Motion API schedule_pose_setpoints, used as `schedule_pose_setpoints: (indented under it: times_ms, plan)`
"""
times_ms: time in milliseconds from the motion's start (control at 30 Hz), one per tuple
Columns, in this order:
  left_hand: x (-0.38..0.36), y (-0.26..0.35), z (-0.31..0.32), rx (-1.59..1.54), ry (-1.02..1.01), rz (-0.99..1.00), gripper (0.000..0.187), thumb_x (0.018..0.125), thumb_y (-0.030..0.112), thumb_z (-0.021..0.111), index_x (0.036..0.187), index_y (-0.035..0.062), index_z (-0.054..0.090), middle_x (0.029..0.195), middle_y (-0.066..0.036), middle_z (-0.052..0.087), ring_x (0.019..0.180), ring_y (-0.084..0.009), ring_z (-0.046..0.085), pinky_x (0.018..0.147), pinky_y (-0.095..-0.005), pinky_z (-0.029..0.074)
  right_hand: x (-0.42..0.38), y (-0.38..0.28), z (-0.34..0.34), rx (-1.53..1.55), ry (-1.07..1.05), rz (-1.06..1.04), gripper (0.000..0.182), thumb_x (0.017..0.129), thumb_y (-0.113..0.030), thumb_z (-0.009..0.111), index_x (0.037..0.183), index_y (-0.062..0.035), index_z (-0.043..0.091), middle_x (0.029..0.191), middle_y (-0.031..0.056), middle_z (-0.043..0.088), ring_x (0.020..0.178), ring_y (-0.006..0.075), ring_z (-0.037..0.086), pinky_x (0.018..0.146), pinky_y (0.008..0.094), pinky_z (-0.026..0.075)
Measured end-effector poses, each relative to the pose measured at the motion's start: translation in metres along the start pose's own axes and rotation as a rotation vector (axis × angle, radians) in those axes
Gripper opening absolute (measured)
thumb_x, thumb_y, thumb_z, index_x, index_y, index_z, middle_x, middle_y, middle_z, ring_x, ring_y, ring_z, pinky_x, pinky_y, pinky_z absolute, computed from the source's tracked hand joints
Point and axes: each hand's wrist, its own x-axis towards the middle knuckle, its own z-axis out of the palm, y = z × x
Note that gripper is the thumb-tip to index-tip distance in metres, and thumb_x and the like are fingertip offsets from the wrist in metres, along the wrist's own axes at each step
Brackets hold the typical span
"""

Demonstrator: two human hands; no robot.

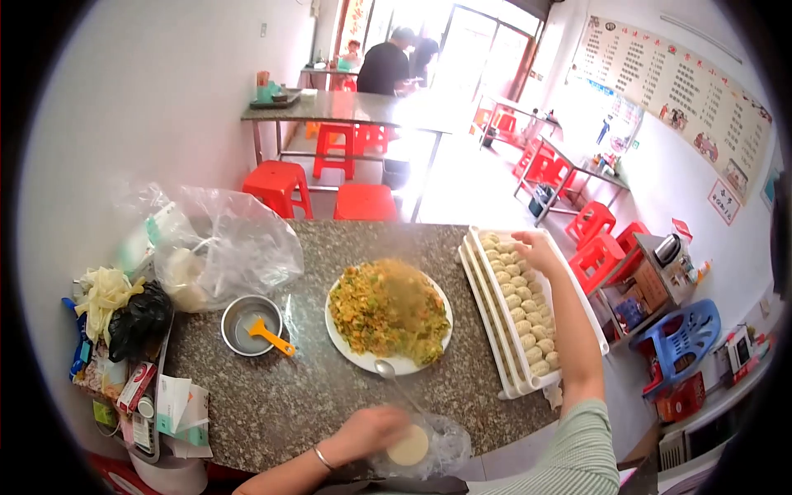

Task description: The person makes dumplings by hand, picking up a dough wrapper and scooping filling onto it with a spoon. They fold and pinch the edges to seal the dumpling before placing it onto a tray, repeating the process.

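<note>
My left hand [378, 431], smeared by motion, is at the counter's near edge, beside a round dough wrapper [408, 445] on a crumpled clear plastic bag [445, 441]. Its fingers are too blurred to read. My right hand [538, 250] reaches over the far end of a white tray [503, 363], thumb and fingers apart above rows of pleated dumplings [524, 309]. No dumpling shows clearly in it. Between my arms, a white plate [337, 334] carries a heap of chopped yellow-green filling [384, 309]. A metal spoon [385, 370] leans from the plate's rim toward me.
On the left stand a metal bowl [233, 337] with an orange-handled scraper [268, 334] and a large clear plastic bag [231, 239]. Boxes and a black bag [142, 320] crowd the left edge. Red stools [276, 186] and a person [384, 66] are beyond the counter.
</note>
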Motion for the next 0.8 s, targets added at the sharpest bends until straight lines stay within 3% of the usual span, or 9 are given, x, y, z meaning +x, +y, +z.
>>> schedule_pose_setpoints:
  times_ms: [67, 133, 233, 267, 300, 400, 567, 633, 800]
  plan:
    - [-0.001, 0.004, -0.002, -0.042, -0.058, -0.035, 0.028, 0.085, 0.028, 0.071, 0.108, 0.0118, 0.067, 0.107, -0.008, 0.066, 0.095, -0.0284, 0.064, 0.081, -0.0380, 0.053, -0.031, -0.033, 0.004, -0.086, 0.115, -0.231, 0.034, 0.089, -0.017, 0.064, 0.121, -0.0058, 0.064, 0.112, 0.0145, 0.068, 0.105, 0.0264, 0.064, 0.093, 0.0372, 0.049]
    - [-0.004, 0.003, 0.003, -0.012, -0.061, -0.034, 0.029, 0.086, 0.028, 0.070, 0.110, 0.0117, 0.067, 0.111, -0.008, 0.066, 0.097, -0.0284, 0.064, 0.081, -0.0377, 0.053, -0.072, -0.061, 0.017, 0.021, 0.079, -0.345, 0.034, 0.089, -0.017, 0.064, 0.122, -0.0073, 0.063, 0.120, 0.0153, 0.064, 0.113, 0.0271, 0.060, 0.098, 0.0374, 0.046]
    - [-0.005, 0.003, 0.005, -0.037, -0.088, -0.054, 0.030, 0.087, 0.029, 0.070, 0.110, 0.0107, 0.067, 0.114, -0.009, 0.065, 0.099, -0.0283, 0.064, 0.082, -0.0375, 0.053, -0.160, -0.123, 0.036, 0.180, -0.166, -0.459, 0.033, 0.089, -0.014, 0.065, 0.122, -0.0092, 0.061, 0.119, 0.0129, 0.063, 0.116, 0.0273, 0.058, 0.100, 0.0376, 0.044]
    - [-0.004, 0.003, 0.004, -0.026, -0.070, -0.024, 0.029, 0.086, 0.028, 0.070, 0.109, 0.0096, 0.068, 0.112, -0.010, 0.066, 0.096, -0.0301, 0.065, 0.082, -0.0381, 0.054, -0.193, -0.141, 0.045, 0.288, -0.262, -0.402, 0.034, 0.087, -0.012, 0.068, 0.121, -0.0091, 0.062, 0.119, 0.0125, 0.063, 0.114, 0.0276, 0.059, 0.100, 0.0379, 0.044]
    - [-0.005, 0.005, 0.004, -0.018, -0.053, 0.005, 0.028, 0.086, 0.028, 0.069, 0.107, 0.0085, 0.069, 0.110, -0.011, 0.068, 0.094, -0.0319, 0.067, 0.081, -0.0387, 0.055, -0.217, -0.144, 0.056, 0.280, -0.358, -0.435, 0.031, 0.089, -0.011, 0.065, 0.120, -0.0070, 0.063, 0.124, 0.0113, 0.063, 0.121, 0.0257, 0.056, 0.105, 0.0392, 0.041]
    - [-0.012, 0.015, 0.001, -0.020, -0.056, -0.067, 0.027, 0.085, 0.025, 0.070, 0.106, 0.0081, 0.068, 0.109, -0.011, 0.068, 0.092, -0.0317, 0.067, 0.080, -0.0385, 0.055, -0.274, -0.134, 0.102, 0.311, -0.531, -0.606, 0.030, 0.089, -0.011, 0.064, 0.118, -0.0053, 0.064, 0.123, 0.0132, 0.061, 0.118, 0.0296, 0.056, 0.102, 0.0402, 0.043]
    - [-0.026, 0.034, 0.002, 0.025, 0.071, -0.172, 0.024, 0.084, 0.021, 0.071, 0.104, 0.0076, 0.069, 0.106, -0.012, 0.069, 0.091, -0.0305, 0.067, 0.079, -0.0373, 0.055, -0.334, -0.121, 0.163, 0.309, -0.323, -0.441, 0.027, 0.086, -0.013, 0.065, 0.112, -0.0049, 0.067, 0.118, 0.0124, 0.062, 0.112, 0.0300, 0.057, 0.099, 0.0401, 0.043]
    - [-0.030, 0.038, 0.004, 0.052, 0.117, -0.194, 0.023, 0.084, 0.019, 0.072, 0.103, 0.0074, 0.069, 0.105, -0.012, 0.069, 0.090, -0.0300, 0.068, 0.079, -0.0370, 0.055, -0.344, -0.127, 0.166, 0.301, -0.146, -0.420, 0.019, 0.082, -0.014, 0.069, 0.099, -0.0052, 0.070, 0.107, 0.0122, 0.066, 0.103, 0.0310, 0.062, 0.092, 0.0409, 0.047]
    - [-0.036, 0.037, 0.013, 0.088, 0.237, -0.071, 0.021, 0.082, 0.014, 0.072, 0.102, 0.0070, 0.069, 0.105, -0.011, 0.070, 0.090, -0.0294, 0.068, 0.078, -0.0357, 0.055, -0.351, -0.129, 0.173, 0.255, -0.017, -0.400, 0.017, 0.082, -0.013, 0.068, 0.098, -0.0077, 0.071, 0.104, 0.0073, 0.065, 0.103, 0.0274, 0.060, 0.093, 0.0395, 0.043]
